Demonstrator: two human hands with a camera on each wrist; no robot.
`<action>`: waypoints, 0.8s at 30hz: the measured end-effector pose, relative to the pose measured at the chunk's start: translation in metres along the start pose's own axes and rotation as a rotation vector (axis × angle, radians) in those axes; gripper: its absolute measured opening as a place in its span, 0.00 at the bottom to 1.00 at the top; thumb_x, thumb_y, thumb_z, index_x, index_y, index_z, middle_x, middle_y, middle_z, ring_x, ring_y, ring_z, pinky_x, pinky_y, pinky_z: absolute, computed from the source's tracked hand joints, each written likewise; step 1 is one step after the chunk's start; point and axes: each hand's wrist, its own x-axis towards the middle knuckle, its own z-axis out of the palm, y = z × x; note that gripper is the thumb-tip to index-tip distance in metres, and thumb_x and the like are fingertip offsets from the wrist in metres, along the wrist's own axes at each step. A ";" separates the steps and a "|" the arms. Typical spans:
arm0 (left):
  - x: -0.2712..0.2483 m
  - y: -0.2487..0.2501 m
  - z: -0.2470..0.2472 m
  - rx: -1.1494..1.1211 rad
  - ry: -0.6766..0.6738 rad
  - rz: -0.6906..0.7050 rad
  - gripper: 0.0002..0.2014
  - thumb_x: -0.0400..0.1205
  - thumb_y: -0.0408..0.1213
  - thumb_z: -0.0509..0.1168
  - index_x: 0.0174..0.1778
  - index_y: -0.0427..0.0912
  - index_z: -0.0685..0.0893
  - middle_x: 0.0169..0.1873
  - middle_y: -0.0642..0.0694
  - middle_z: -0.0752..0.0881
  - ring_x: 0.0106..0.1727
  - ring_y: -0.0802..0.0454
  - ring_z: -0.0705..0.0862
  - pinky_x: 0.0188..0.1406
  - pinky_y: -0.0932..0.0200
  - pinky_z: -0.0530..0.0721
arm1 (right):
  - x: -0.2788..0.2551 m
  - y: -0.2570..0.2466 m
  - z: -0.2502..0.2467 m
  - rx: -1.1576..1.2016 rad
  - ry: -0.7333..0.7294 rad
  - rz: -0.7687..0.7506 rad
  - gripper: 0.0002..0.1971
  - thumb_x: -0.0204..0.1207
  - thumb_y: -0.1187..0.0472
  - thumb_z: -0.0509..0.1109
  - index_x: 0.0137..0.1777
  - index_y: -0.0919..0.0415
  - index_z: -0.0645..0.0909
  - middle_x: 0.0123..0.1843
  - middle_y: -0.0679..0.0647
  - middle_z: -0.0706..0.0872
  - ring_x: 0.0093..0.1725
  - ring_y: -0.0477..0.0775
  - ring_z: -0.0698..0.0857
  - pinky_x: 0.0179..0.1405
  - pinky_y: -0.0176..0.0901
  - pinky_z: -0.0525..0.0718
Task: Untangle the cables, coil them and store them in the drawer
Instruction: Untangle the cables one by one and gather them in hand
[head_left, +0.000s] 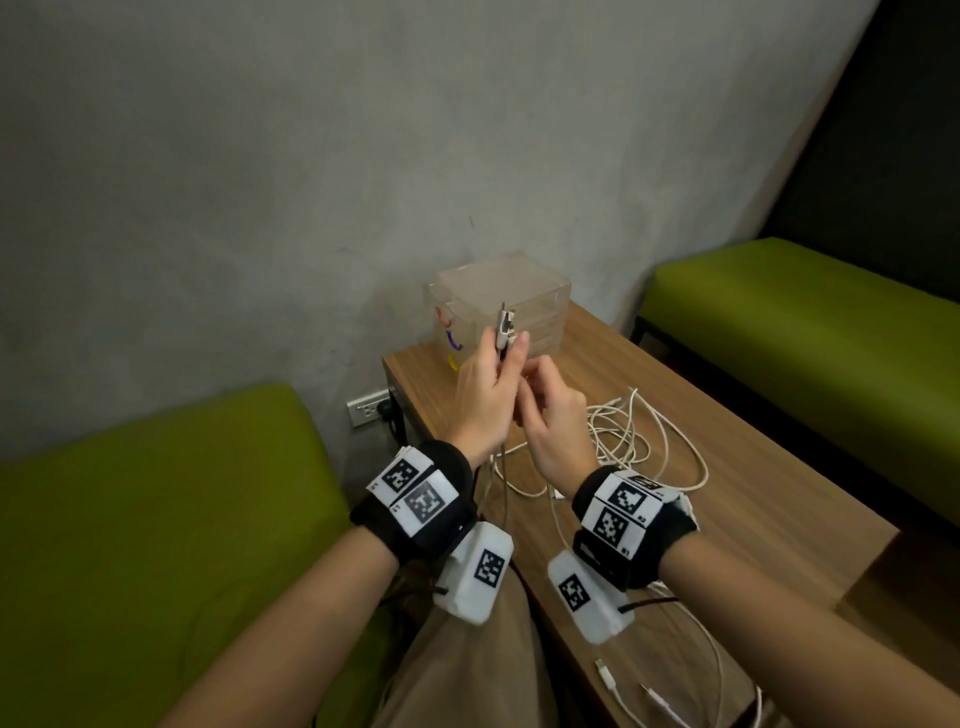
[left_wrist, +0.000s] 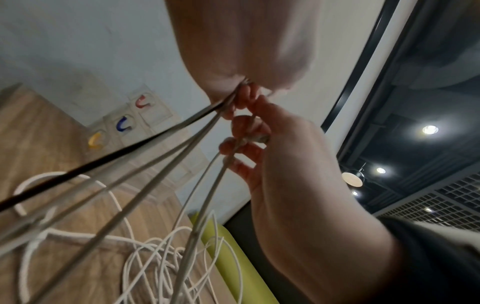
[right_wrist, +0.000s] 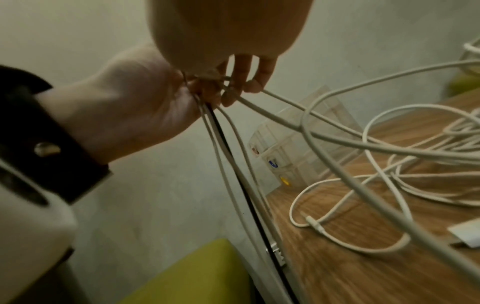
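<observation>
My left hand (head_left: 501, 353) is raised over the wooden table (head_left: 769, 499) and grips a bundle of cable ends, whose plugs (head_left: 505, 322) stick up above its fingers. The bundle (left_wrist: 182, 144) holds white cables and one black one, hanging down from the palm. My right hand (head_left: 532, 387) sits just right of it, fingers (left_wrist: 233, 144) curled and pinching a white cable (right_wrist: 275, 115). More white cables lie in a loose tangle (head_left: 631, 436) on the table. A clear drawer unit (head_left: 524, 291) with red, blue and yellow handles stands at the table's far end, drawers closed.
Green cushioned benches flank the table on the left (head_left: 156, 509) and right (head_left: 810, 322). A wall socket (head_left: 370, 408) with a plug sits low on the grey wall. Other white cable ends (head_left: 610, 678) lie near the table's front edge.
</observation>
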 end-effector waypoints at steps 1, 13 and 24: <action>0.000 0.001 0.002 -0.010 -0.008 0.020 0.09 0.85 0.41 0.56 0.48 0.39 0.76 0.33 0.55 0.80 0.33 0.66 0.81 0.36 0.72 0.76 | 0.000 0.002 -0.001 0.004 0.021 0.002 0.04 0.81 0.65 0.61 0.50 0.63 0.76 0.40 0.56 0.86 0.34 0.49 0.84 0.34 0.46 0.85; -0.004 -0.010 0.010 0.065 0.007 0.062 0.08 0.85 0.38 0.56 0.49 0.38 0.77 0.36 0.53 0.79 0.37 0.60 0.79 0.36 0.74 0.74 | 0.004 0.008 -0.002 -0.024 0.052 -0.031 0.03 0.81 0.65 0.61 0.49 0.63 0.76 0.37 0.45 0.83 0.32 0.41 0.82 0.32 0.40 0.82; 0.004 -0.012 0.005 0.026 0.149 0.093 0.09 0.86 0.33 0.51 0.42 0.41 0.72 0.35 0.53 0.73 0.36 0.62 0.73 0.39 0.76 0.70 | 0.001 0.015 -0.003 -0.202 -0.075 -0.130 0.05 0.77 0.65 0.65 0.45 0.67 0.80 0.35 0.57 0.84 0.32 0.50 0.80 0.35 0.39 0.78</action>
